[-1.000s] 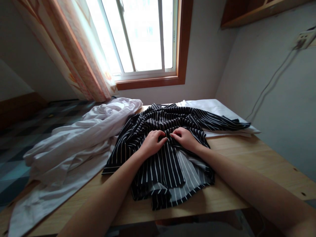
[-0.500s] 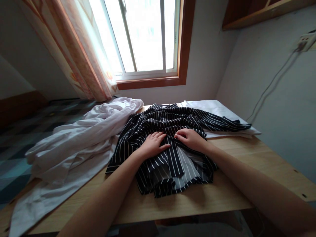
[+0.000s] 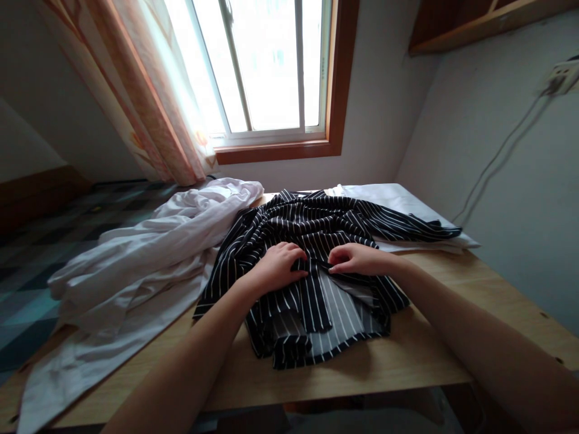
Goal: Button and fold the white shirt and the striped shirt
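A black shirt with white stripes (image 3: 312, 226) lies spread and rumpled, its collar at the far side and its hem towards me. Its front is parted low down, showing the paler inner side of the cloth. My left hand (image 3: 281, 266) rests on the left front panel, fingers curled and closed on the cloth beside the front strip. My right hand (image 3: 357, 259) pinches the edge of the right front panel between thumb and fingers. The fabric right under the left fingertips is partly hidden.
The shirt lies on a wooden table (image 3: 362, 367). A crumpled white cloth (image 3: 149, 253) drapes along the left side. Flat white fabric (image 3: 384, 196) lies under the striped sleeve at the right. A curtain (image 3: 149, 90), a window, a wall cable (image 3: 502, 147) and a shelf surround the table.
My right hand has shifted slightly right and towards me, drawing the right front edge aside, so the opening is wider. My left fingers have curled from lying flatter.
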